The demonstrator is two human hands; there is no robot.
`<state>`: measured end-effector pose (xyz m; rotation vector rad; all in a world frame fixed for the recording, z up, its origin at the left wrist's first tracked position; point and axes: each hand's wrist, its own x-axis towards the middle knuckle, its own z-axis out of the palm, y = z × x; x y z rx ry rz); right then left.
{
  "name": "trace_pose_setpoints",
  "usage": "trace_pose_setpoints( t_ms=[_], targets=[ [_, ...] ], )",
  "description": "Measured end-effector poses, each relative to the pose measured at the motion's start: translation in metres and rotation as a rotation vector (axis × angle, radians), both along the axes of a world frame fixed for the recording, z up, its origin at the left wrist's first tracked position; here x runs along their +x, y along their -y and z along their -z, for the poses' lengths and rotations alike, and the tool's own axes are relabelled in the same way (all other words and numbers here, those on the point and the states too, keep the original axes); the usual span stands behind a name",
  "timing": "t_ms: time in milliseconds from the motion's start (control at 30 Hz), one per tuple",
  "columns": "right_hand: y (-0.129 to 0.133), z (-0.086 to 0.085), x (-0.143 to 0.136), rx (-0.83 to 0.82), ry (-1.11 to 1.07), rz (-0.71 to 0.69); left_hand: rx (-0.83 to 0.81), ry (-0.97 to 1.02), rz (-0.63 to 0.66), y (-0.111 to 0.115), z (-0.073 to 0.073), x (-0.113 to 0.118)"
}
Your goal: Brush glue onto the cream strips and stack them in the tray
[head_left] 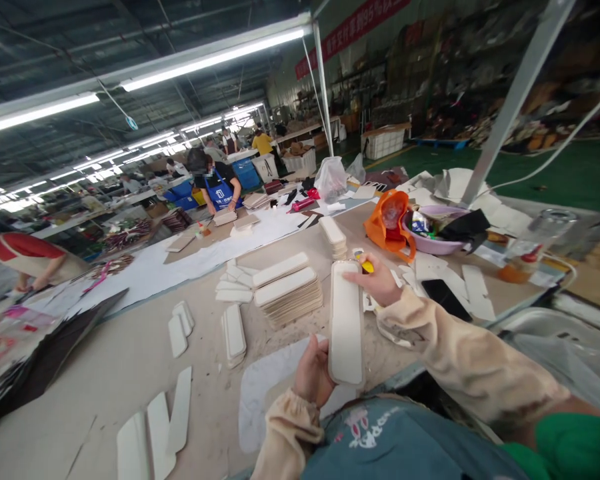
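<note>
We hold a long cream rounded panel (346,323) upright between us and the table: our left hand (314,372) curls around its near end, fingers pressed together behind the edge, and our right hand (379,280) rests on its far end while pinching a small yellow tool (366,266). To do this well, we judge it best to keep the left grip firm at the base so the panel does not twist, and to let the right hand work along the raised rim with light, even pressure. Just to the left sits a stack of like panels (287,293), near enough to knock; a phone (446,298) lies close on the right, and an orange bag (387,223) and bowl (433,243) stand beyond. The worktable (130,353) lies barest to the near left, among scattered loose pieces (180,327)
</note>
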<state>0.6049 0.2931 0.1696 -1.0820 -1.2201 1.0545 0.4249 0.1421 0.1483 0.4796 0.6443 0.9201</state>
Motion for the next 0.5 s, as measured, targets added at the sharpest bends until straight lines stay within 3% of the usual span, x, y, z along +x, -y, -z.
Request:
trace_pose_setpoints(
  t_ms=[200,367,500],
  targets=[
    [0.004,-0.003,-0.006,0.018,0.054,0.015,0.021,-0.111,-0.053,-0.005,-0.004,0.001],
    [0.012,-0.015,-0.018,0.129,0.243,0.028,0.145,-0.247,-0.112,-0.014,-0.010,0.000],
    [0.022,-0.026,-0.033,0.195,0.346,-0.045,0.151,-0.285,-0.217,-0.015,-0.012,-0.005]
  ],
)
